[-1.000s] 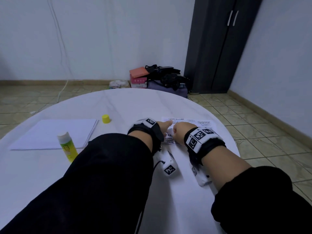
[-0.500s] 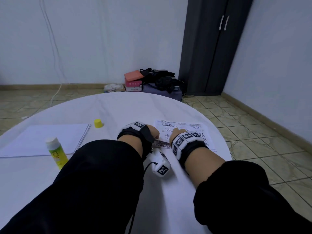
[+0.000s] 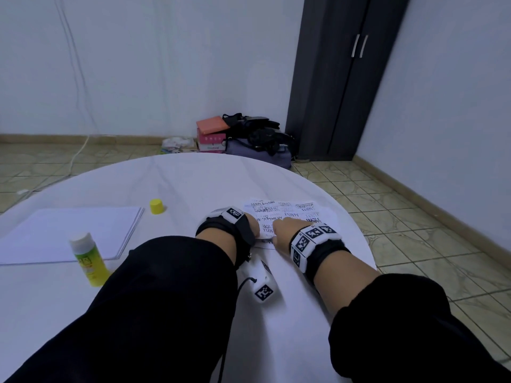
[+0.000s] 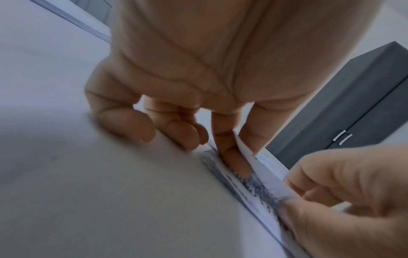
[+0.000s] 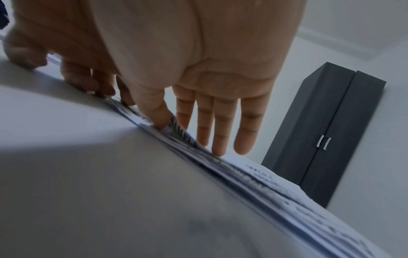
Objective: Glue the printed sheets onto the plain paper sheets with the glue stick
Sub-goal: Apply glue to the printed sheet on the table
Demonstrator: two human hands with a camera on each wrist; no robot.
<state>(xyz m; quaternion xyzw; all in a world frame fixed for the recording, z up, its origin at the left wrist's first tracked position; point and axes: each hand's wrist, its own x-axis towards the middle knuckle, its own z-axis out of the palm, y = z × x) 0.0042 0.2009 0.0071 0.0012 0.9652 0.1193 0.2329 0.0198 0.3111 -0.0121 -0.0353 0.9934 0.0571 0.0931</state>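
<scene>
A pile of printed sheets lies on the right of the round white table. Both hands are at its near edge. My left hand pinches the raised edge of the top printed sheet between thumb and index finger, its other fingers curled on the table. My right hand pinches the same edge, thumb beneath it, the remaining fingers stretched over the pile. The plain paper stack lies at the left. The uncapped green glue stick stands in front of it.
The yellow glue cap sits beside the plain stack's far right corner. The table's right edge runs close behind the printed pile. On the floor beyond are boxes and dark bags beside a dark wardrobe.
Both hands have drawn back to the near edge of the printed pile, so more of its print shows. The top sheet's edge is now lifted between the fingers.
</scene>
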